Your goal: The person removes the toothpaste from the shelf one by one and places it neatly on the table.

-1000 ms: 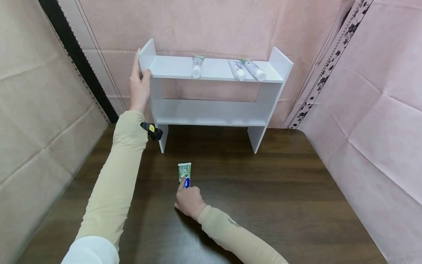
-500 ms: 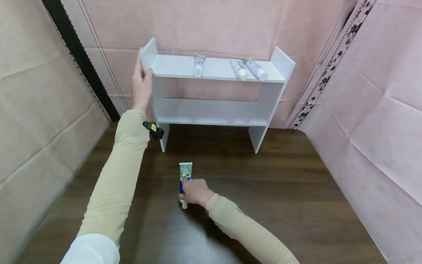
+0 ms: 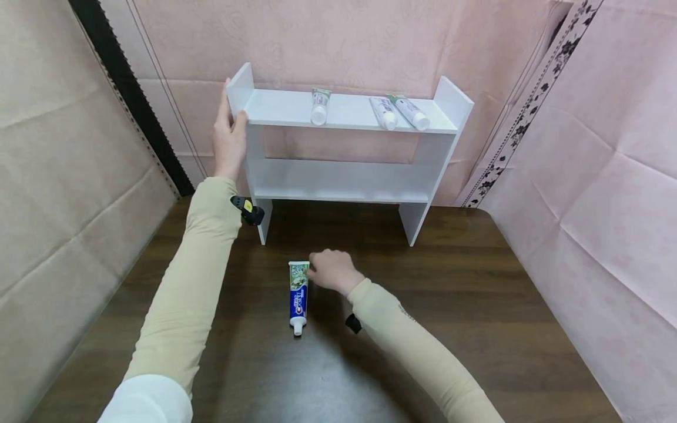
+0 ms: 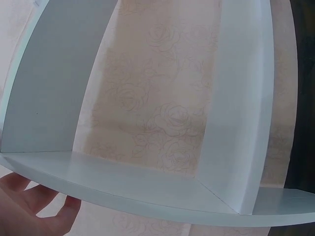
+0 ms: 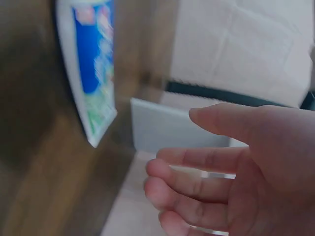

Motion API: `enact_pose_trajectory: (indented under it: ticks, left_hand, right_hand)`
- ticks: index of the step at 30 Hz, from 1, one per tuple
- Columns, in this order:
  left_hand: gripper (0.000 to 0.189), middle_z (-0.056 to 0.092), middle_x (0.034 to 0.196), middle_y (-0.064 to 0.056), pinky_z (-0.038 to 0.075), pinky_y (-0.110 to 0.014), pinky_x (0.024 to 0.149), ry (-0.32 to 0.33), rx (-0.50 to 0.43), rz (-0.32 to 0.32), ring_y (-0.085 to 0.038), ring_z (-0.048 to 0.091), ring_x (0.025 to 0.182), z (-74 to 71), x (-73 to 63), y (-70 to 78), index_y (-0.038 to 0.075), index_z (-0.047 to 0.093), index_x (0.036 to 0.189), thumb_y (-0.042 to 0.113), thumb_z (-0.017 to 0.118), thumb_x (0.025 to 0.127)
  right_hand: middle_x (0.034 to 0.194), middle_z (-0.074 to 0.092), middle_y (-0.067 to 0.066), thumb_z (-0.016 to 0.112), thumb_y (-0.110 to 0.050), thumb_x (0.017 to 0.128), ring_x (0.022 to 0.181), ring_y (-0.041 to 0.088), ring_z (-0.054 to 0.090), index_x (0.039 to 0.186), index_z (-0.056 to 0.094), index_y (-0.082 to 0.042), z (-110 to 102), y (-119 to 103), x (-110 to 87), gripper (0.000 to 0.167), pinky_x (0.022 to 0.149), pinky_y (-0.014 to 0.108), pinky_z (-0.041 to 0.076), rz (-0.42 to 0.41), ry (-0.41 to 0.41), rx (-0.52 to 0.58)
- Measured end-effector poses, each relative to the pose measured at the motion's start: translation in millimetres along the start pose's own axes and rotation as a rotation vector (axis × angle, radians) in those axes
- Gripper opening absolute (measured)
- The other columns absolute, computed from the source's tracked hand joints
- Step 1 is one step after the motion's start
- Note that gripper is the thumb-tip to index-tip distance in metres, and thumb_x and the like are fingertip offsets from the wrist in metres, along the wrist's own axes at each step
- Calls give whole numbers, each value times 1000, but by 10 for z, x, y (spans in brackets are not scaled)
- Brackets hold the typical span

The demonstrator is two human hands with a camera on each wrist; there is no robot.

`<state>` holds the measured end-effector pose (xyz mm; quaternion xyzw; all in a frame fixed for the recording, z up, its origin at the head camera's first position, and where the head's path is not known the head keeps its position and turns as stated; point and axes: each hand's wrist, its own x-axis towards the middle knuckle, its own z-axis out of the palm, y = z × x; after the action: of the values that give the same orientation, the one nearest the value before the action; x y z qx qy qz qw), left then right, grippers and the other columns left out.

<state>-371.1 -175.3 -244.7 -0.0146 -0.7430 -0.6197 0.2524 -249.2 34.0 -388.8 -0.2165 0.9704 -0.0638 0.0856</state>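
Observation:
A blue, green and white toothpaste tube [image 3: 298,299] lies on the table, its white cap toward the front edge. Just right of its flat end is my right hand [image 3: 334,270]; in the right wrist view its fingers [image 5: 197,160] are loosely bent, holding nothing, with the tube [image 5: 93,64] apart from them. My left hand [image 3: 229,138] holds the left side panel of a white two-tier shelf [image 3: 338,179], thumb at the front edge. The left wrist view shows its fingers [image 4: 39,196] against the panel's outer side, some tips hidden. White-capped tubes, one on the left [image 3: 319,107], lie on the top board.
Two more tubes, one [image 3: 383,113] beside another [image 3: 409,113], lie toward the top board's right end. The shelf stands at the back of the dark wooden table [image 3: 476,329]. Pale cloth walls [image 3: 592,176] close in the back and both sides.
My right hand has let go of the toothpaste tube and moved away to its right and farther back, uncovering it. The left hand stays on the shelf panel.

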Motion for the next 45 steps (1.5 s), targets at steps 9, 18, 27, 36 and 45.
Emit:
enact_pose_trajectory:
  ticks: [9,18,27,36,45]
  left_hand:
    - [58,29,157,16,33,-30,109,-6,-18,3,-5,38,133,-3,4,13,49,20,150,23,38,102]
    - [57,28,158,15,33,-29,111,-15,-7,6,-5,37,134,14,-27,21,49,19,150,23,37,103]
    - [57,29,157,15,34,-29,111,-3,7,24,-5,37,135,12,2,-7,50,18,150,24,37,102]
    - [56,31,157,12,38,-33,108,10,54,16,-8,41,134,21,-7,-23,54,17,148,27,37,103]
    - [56,34,156,10,41,-36,104,23,79,21,-11,43,133,20,-14,-20,56,17,147,30,37,102]
  right_hand:
    - [119,69,8,52,-34,100,88,21,67,133,58,-10,-571,190,-4,41,70,37,55,42,123,19]
    - [126,63,10,49,-23,100,99,25,64,135,55,-10,-1252,182,-53,37,80,39,53,2,398,17]
    - [138,45,15,55,-16,96,126,31,42,141,45,-8,-1509,153,49,47,95,45,39,-153,714,42]
    - [142,41,16,59,-12,91,133,32,39,147,38,-18,-1680,212,225,60,105,48,37,-106,797,-8]
    - [148,38,17,56,-17,94,138,31,36,152,30,-14,-1914,127,373,63,113,46,31,-60,684,-61]
